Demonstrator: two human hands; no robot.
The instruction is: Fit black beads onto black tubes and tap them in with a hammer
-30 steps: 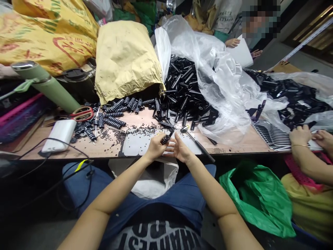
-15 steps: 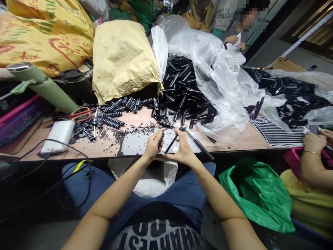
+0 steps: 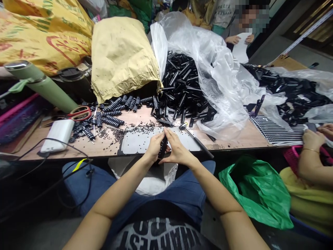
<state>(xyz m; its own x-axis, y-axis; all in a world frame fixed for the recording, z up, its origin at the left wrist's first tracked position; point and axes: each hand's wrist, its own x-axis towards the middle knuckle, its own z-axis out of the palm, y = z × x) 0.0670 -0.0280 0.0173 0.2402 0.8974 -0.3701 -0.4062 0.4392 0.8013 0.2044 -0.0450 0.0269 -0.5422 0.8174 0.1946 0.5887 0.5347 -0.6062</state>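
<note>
Above the front edge of the bench, my left hand (image 3: 154,147) is closed round a studded black roller, mostly hidden by its fingers. My right hand (image 3: 177,148) spans a smooth black strip-like piece (image 3: 163,147) lengthwise between thumb and fingertips. That piece lies against the roller, and the two hands touch at the fingertips. Under them is a pale tray-like board (image 3: 132,144) with many tiny dark rings (image 3: 142,128) scattered over its back edge. Just to the right lies a hammer (image 3: 196,139), its head pointing away from me.
Finished-looking studded rollers (image 3: 113,121) lie at left, beside red-handled scissors (image 3: 80,113) and a white box (image 3: 57,135). Black pieces (image 3: 182,80) spill from a clear plastic bag (image 3: 221,80). Another person's hand (image 3: 313,139) works at far right. A green bag (image 3: 256,194) hangs below the bench.
My right hand has moved left, bringing the black piece from a tilted position apart from my left hand to lie against the roller. My left hand stays nearly in place.
</note>
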